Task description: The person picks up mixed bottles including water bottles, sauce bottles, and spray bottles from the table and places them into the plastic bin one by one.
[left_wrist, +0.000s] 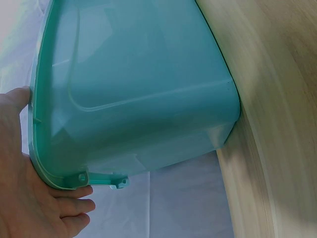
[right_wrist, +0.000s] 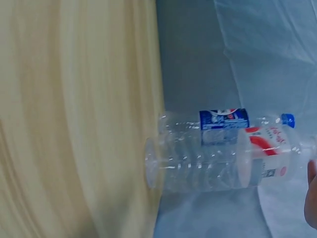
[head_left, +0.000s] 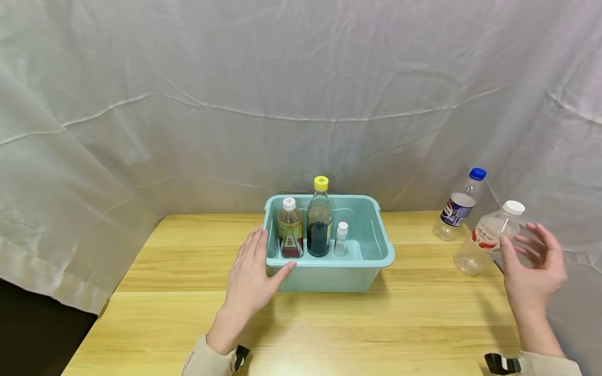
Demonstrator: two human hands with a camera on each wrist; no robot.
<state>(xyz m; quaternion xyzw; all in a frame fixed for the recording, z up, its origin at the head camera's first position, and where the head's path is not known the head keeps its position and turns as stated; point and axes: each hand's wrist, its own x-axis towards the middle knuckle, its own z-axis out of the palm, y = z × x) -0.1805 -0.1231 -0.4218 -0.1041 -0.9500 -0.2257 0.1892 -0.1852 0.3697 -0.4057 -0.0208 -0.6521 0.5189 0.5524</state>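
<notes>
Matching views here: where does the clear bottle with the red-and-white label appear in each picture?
Head: the red-and-white-labelled bottle is at the right, next to the right hand.
Left wrist: not in the picture.
Right wrist: right of centre, lying across the picture, partly overlapping the blue-labelled bottle.
Shared landmark: the wooden tabletop, in all three views.

Passage between tub [head_left: 324, 279] and red-label bottle [head_left: 488, 235] — blue-capped bottle [head_left: 457, 209] blocks behind.
</notes>
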